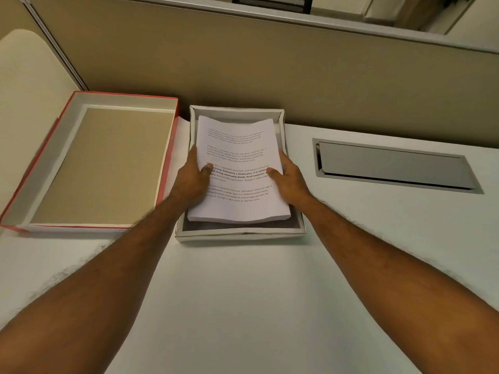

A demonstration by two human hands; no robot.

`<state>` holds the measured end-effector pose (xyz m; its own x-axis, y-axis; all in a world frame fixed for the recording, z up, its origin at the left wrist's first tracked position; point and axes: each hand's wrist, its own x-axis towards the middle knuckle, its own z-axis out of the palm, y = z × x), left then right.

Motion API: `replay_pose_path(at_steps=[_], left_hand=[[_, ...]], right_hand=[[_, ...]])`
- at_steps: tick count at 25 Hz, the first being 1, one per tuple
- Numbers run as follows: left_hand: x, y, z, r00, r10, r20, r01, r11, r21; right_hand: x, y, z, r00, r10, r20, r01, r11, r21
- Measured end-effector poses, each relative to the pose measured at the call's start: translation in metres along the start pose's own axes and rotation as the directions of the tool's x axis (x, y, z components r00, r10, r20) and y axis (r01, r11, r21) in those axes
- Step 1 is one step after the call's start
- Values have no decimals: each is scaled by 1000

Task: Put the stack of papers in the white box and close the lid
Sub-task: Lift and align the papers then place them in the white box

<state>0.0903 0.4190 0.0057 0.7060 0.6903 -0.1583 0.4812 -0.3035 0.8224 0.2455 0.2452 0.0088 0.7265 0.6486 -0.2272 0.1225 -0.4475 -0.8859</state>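
A stack of printed white papers point(237, 147) sits inside the open white box point(240, 234) at the middle of the desk, its near edge still raised above the dark box floor. My left hand point(193, 176) grips the stack's left edge, thumb on the top sheet. My right hand point(289, 176) grips the right edge the same way. The lid point(89, 163), red outside with a white rim and tan inner face, lies upside down to the left of the box.
A tan partition wall point(270, 76) stands right behind the box. A grey cable hatch point(391, 167) is set into the white desk point(243, 306) at the right. A cream chair back point(24, 76) shows at far left.
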Motion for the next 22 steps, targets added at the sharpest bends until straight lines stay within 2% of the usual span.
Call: replay_pose_path(at_steps=[5, 10, 13, 17, 22], left_hand=[[8, 3, 8, 989, -146, 37, 144, 989, 42], [9, 8, 16, 968, -248, -27, 250, 960, 128], [8, 14, 21, 952, -299, -68, 306, 936, 176], [-1, 14, 25, 958, -267, -109, 284, 937, 201], [-16, 17, 26, 975, -182, -127, 218, 892, 396]], right_hand=[[7, -1, -2, 994, 99, 48, -92, 988, -124], [5, -8, 3, 982, 186, 41, -161, 926, -342], [4, -11, 8, 975, 224, 0, -206, 897, -390], [0, -12, 10, 977, 208, -52, -209, 875, -436], [-13, -15, 10, 986, 161, -40, -155, 808, -568]])
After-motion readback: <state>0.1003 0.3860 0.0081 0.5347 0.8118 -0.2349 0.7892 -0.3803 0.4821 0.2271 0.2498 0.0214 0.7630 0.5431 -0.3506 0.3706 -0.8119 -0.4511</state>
